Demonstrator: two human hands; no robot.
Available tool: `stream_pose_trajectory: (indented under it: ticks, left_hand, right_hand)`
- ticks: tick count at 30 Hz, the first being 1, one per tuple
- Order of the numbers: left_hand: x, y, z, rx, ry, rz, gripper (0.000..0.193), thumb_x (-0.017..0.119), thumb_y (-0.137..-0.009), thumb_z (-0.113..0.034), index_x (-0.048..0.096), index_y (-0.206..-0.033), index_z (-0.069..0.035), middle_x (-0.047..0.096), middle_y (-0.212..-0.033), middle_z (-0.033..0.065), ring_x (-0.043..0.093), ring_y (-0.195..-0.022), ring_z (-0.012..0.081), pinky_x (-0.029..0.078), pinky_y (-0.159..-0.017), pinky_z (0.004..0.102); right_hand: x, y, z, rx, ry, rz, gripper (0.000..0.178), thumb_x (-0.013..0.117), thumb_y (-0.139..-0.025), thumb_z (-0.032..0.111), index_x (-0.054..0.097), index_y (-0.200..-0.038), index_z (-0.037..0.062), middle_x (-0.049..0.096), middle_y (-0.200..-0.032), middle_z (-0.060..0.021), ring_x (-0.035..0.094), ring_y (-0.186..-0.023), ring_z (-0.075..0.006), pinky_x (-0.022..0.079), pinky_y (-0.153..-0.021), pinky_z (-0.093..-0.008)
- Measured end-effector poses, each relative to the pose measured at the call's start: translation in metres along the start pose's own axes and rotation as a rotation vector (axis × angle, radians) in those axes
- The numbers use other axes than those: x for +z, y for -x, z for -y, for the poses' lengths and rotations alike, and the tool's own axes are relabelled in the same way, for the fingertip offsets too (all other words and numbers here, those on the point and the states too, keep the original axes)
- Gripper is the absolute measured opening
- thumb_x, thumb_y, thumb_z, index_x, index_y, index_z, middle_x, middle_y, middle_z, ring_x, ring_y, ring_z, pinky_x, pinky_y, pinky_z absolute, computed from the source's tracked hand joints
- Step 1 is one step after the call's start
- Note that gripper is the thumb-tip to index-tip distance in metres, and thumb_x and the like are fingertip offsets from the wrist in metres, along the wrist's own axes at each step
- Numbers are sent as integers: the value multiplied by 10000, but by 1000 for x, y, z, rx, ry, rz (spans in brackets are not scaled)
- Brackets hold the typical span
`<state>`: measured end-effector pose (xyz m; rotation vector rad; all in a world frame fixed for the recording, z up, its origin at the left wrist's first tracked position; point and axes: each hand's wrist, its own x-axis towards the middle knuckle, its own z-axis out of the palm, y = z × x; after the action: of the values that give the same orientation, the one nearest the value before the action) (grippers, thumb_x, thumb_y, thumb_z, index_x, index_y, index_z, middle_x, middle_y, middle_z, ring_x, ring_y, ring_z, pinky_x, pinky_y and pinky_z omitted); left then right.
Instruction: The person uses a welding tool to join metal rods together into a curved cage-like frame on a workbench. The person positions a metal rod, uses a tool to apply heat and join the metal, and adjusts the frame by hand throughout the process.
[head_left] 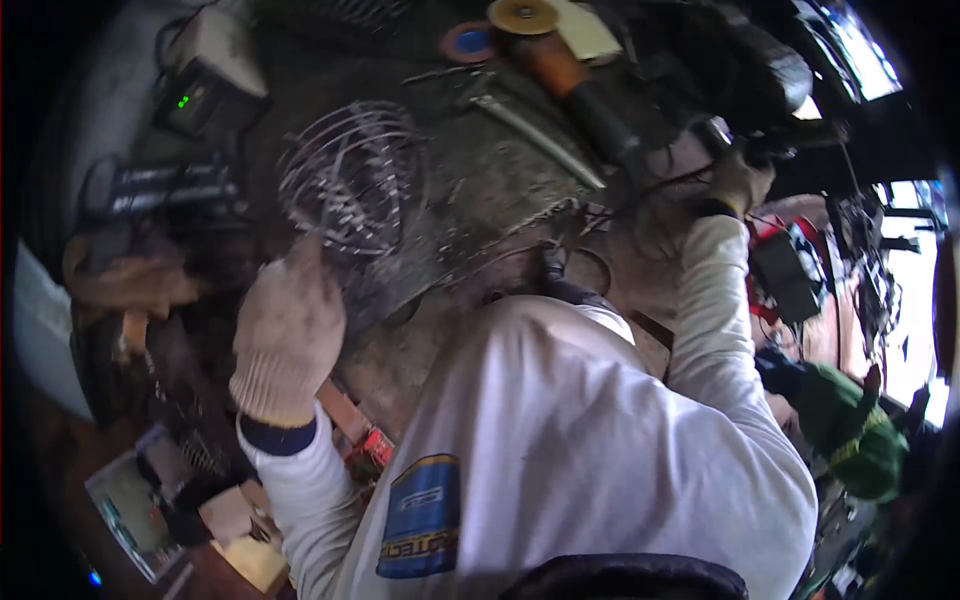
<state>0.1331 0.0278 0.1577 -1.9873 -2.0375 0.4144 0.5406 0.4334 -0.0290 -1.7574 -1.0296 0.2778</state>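
A round cage of bent metal wire (pixel 352 180) lies on the dark metal worktable (pixel 465 195). My left hand (pixel 288 335), in a pale knitted glove, reaches to the near edge of the cage. Its fingers look closed on the wire there, though they are partly hidden and blurred. My right hand (pixel 738 183), gloved too, is stretched far out to the right. It is closed round a dark tool (pixel 775 145) with a shiny metal part; the tool's exact kind is blurred.
An angle grinder with an orange body (pixel 552 65) and a metal bar (pixel 540 140) lie at the table's far side, by a reddish disc (pixel 468 42). A box with green lights (pixel 205 100) stands far left. At right are a red-and-black machine (pixel 788 265) and a person in green (pixel 850 430).
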Motion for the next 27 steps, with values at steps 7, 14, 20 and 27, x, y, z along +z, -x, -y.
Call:
stream_pose_trajectory:
  ticks: [7, 14, 20, 27]
  left_hand:
    - [-31, -25, -19, -284, 216, 107, 239, 647, -906, -136, 608, -1091, 10, 686, -830, 219, 711, -809, 382, 597, -724, 471]
    - [-21, -19, -18, -191, 161, 30, 195, 620, -923, -146, 600, -1050, 1, 689, -811, 203, 722, -805, 371, 600, -700, 462]
    - [-19, -20, -20, -197, 134, -42, 217, 620, -921, -160, 614, -1071, -2, 688, -817, 186, 717, -779, 342, 593, -683, 456]
    - [-20, -17, -27, -242, 59, 37, 356, 664, -897, -131, 604, -1226, -10, 674, -957, 150, 659, -851, 316, 549, -735, 407]
  right_hand:
    - [1, 19, 28, -33, 117, -62, 582, 773, -833, 412, 673, -1152, -64, 730, -1111, -257, 690, -1098, -416, 519, -948, -482]
    - [-34, 2, 87, -319, -168, -93, 477, 779, -854, 324, 664, -1163, -21, 723, -1090, -230, 698, -1037, -380, 526, -923, -457]
    - [-66, -37, 141, -904, -294, 190, 349, 740, -905, 198, 682, -1235, 97, 733, -1104, -196, 720, -965, -251, 554, -857, -372]
    - [-52, 26, 219, -151, -734, 890, 381, 701, -965, 162, 630, -1285, -32, 716, -1077, -118, 703, -931, -189, 552, -827, -271]
